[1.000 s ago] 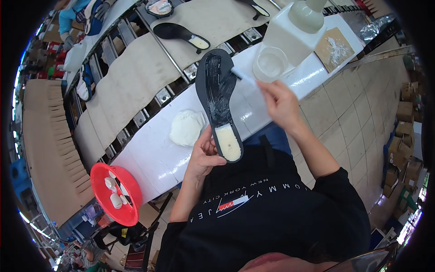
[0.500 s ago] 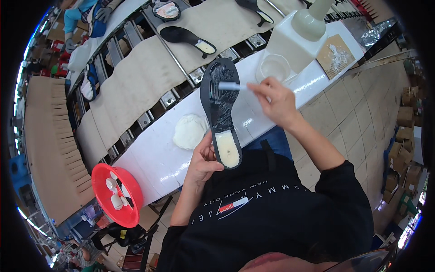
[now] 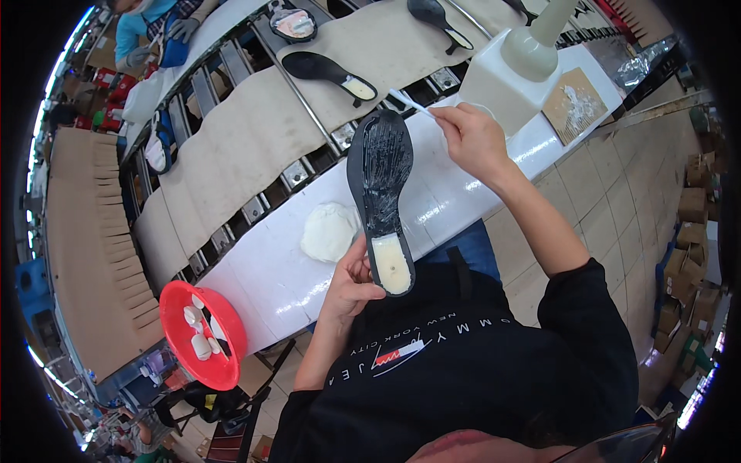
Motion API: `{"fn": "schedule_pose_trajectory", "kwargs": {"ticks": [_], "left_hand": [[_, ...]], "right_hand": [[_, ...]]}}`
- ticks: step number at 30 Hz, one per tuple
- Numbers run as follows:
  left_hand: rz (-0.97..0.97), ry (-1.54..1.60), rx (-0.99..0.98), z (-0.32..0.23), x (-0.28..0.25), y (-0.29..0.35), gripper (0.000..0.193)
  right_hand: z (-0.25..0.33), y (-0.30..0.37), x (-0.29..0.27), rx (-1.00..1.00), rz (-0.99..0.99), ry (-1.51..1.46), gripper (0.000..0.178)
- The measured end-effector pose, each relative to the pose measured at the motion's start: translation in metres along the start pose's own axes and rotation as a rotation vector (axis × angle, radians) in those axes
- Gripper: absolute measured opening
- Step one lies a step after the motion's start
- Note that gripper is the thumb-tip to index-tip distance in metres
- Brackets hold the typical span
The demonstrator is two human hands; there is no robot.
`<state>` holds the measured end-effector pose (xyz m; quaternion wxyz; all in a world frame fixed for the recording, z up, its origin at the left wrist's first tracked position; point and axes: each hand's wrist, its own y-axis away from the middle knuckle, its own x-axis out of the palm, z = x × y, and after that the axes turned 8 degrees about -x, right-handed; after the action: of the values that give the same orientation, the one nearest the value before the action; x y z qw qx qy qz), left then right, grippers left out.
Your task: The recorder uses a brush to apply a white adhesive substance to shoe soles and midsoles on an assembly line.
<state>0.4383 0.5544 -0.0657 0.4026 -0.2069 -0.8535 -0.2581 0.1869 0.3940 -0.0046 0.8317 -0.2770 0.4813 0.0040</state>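
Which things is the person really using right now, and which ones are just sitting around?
In use:
- black shoe sole, held at its heel end by the left hand
- small white brush, held in the right hand
- white glue container, just beyond the brush

Just sitting around:
- red bowl with small white pieces
- white lump on the bench
- other soles on the conveyor
- cardboard square
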Motion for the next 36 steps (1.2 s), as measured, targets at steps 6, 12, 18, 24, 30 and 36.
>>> {"fn": "schedule_pose_trajectory", "kwargs": {"ticks": [6,12,18,24,30,36], "left_hand": [[-0.019,0.001,0.009,0.002,0.001,0.003,0.108],[-0.021,-0.016,0.020,0.002,0.005,0.006,0.108],[-0.035,0.007,0.017,0.002,0.006,0.007,0.108],[-0.006,0.000,0.018,0.005,0.002,0.006,0.107],[-0.003,0.041,0.039,0.006,0.004,0.005,0.107],[0.014,0.036,0.047,0.009,0.000,0.007,0.107]], "right_hand": [[0.008,-0.004,0.012,0.000,0.044,0.067,0.016],[0.017,0.016,0.009,0.050,0.029,-0.039,0.017],[0.019,0.031,0.002,0.109,-0.061,-0.139,0.017],[0.020,0.047,-0.001,0.171,-0.115,-0.115,0.019],[0.035,0.071,0.009,0.158,-0.091,-0.136,0.022],[0.061,0.084,0.000,0.088,-0.023,-0.289,0.025]]}}
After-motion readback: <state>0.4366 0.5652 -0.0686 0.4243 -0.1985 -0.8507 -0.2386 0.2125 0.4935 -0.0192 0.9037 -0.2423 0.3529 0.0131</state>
